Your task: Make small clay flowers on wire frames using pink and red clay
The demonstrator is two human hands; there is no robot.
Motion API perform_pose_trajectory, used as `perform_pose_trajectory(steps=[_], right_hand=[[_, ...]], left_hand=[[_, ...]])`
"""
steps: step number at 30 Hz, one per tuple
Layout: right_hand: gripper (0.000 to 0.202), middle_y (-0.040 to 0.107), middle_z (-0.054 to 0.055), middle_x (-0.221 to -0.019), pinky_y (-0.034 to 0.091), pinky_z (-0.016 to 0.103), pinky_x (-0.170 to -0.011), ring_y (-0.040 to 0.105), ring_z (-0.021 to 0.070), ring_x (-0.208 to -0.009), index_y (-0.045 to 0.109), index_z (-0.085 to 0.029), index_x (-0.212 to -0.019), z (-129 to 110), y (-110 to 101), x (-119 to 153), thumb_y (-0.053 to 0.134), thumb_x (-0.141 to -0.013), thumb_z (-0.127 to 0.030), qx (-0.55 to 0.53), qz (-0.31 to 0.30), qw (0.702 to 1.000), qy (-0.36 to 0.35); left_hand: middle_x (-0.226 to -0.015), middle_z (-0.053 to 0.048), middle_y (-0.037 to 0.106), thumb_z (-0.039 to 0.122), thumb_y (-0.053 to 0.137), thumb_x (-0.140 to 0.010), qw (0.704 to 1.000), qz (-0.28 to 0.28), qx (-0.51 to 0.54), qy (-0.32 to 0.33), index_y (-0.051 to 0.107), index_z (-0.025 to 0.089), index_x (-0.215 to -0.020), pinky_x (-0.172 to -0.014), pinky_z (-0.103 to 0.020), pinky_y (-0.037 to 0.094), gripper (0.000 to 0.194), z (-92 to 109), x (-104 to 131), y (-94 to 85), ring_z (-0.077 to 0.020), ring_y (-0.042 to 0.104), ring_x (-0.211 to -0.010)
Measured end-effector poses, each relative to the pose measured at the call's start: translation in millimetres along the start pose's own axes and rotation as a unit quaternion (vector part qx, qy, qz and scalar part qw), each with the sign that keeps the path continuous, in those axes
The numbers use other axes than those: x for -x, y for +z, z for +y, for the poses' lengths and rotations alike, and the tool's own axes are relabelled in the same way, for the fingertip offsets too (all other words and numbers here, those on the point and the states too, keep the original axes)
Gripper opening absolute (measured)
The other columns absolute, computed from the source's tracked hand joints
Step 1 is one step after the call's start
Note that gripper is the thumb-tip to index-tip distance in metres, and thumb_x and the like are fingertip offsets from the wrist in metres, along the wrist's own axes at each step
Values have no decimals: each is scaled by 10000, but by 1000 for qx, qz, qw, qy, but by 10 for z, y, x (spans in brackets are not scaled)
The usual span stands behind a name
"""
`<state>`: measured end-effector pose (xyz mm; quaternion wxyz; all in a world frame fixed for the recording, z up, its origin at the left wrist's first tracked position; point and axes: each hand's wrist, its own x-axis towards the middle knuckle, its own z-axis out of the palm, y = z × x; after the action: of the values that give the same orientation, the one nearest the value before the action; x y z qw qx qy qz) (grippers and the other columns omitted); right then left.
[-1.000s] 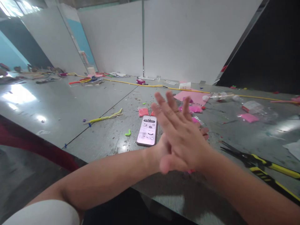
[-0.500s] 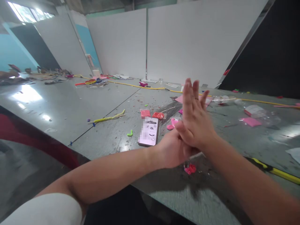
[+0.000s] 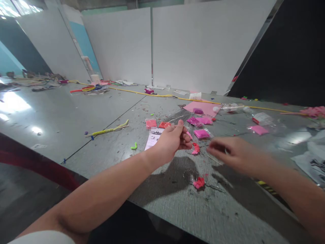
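Note:
My left hand [image 3: 171, 140] hovers above the table with the fingers curled in and the thumb pressed over them; whatever lies inside is hidden. It covers part of a phone [image 3: 151, 139] with a lit screen. To the right, my right hand [image 3: 230, 150] is bent at the fingers and blurred by motion, so its grip does not show. Between the hands lies a curved piece of red-pink clay [image 3: 196, 148] beside a thin dark stem. Nearer to me, a red-pink clay flower [image 3: 199, 183] on a wire stem rests on the tabletop.
Packets of pink clay [image 3: 201, 134], a red clay packet [image 3: 151, 123] and a bundle of thin wires [image 3: 175, 117] lie behind my hands. A yellow twisted stick [image 3: 109, 130] is at left. Clear plastic bottles [image 3: 265, 120] lie at right. White panels [image 3: 203, 47] stand behind.
My hands were pressed together, palm to palm, and are now apart. The left has drawn left and curled; the right has dropped lower and to the right. The view has shifted slightly.

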<state>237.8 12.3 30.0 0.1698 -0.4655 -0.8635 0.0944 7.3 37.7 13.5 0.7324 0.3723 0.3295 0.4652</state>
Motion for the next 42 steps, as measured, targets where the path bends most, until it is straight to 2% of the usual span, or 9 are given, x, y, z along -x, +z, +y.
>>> perform_pose_trajectory(steps=[4, 9, 16, 21, 24, 28, 32, 38, 42], right_hand=[[296, 695, -13, -696, 491, 290, -503, 647, 170, -594, 661, -268, -783, 33, 259, 360, 809, -831, -520, -38, -104, 993, -37], [211, 700, -2, -778, 550, 334, -601, 663, 193, -691, 621, -279, -793, 99, 426, 480, 666, -964, -393, -56, -122, 990, -53], [250, 689, 25, -849, 547, 353, -719, 667, 195, -795, 686, -241, -845, 493, 389, 468, 584, -1021, -385, -38, -85, 995, -42], [246, 700, 42, -907, 552, 380, -773, 671, 211, -865, 734, -249, -917, 644, 364, 486, 613, -1003, -445, -24, -43, 998, -38], [243, 718, 64, -961, 558, 416, -812, 681, 240, -922, 736, -246, -961, 607, 318, 503, 644, -975, -470, -18, 12, 999, -39], [181, 727, 77, -1007, 560, 416, -824, 693, 237, -930, 700, -238, -1030, 415, 312, 533, 613, -1003, -394, -19, 119, 992, -44], [166, 722, 52, -1032, 573, 342, -759, 696, 191, -897, 647, -263, -1174, 113, 422, 579, 613, -1014, -289, -31, 184, 980, -64], [158, 711, 46, -1042, 579, 345, -798, 697, 189, -923, 653, -269, -1145, -86, 487, 590, 600, -1011, -202, -11, 196, 975, -102], [137, 709, 37, -1003, 571, 320, -770, 680, 171, -886, 644, -248, -1098, -85, 453, 572, 598, -997, -167, -1, 179, 975, -129]], left_hand=[[-569, 50, 436, 582, 510, -1015, 998, -47, -9, -49, 484, 190, -712, -551, -246, 441, 497, -67, -25, -26, -88, 428, -479], [-632, 29, 418, 381, 481, -986, 990, -115, -15, -84, 623, 138, -751, -546, -248, 356, 366, -110, -74, -40, -91, 389, -534], [-961, -69, 683, 258, 749, -892, 991, -118, -41, -39, 717, 122, -997, -825, -289, 488, 175, -201, -69, -63, -127, 649, -858], [-873, -45, 690, 324, 755, -906, 984, -119, -131, -20, 687, 140, -892, -820, -292, 476, 197, -244, -38, -38, -112, 626, -778], [-702, -5, 604, 387, 681, -958, 967, -120, -224, 7, 622, 152, -708, -694, -272, 416, 348, -189, 10, 3, -101, 533, -658], [-565, 27, 473, 550, 470, -1038, 896, -136, -418, 66, 494, 186, -608, -561, -280, 299, 563, -122, 107, 58, -99, 397, -534], [-653, 21, 543, 498, 511, -1029, 864, -203, -453, 87, 602, 181, -712, -615, -259, 354, 457, -203, 166, 84, -114, 473, -634], [-834, -23, 682, 483, 583, -987, 887, -241, -393, -4, 752, 181, -1093, -681, -261, 443, 362, -321, 139, 60, -146, 569, -732], [-836, -22, 666, 456, 575, -993, 883, -256, -390, -43, 743, 169, -1001, -676, -251, 443, 332, -286, 160, 72, -137, 568, -734]])
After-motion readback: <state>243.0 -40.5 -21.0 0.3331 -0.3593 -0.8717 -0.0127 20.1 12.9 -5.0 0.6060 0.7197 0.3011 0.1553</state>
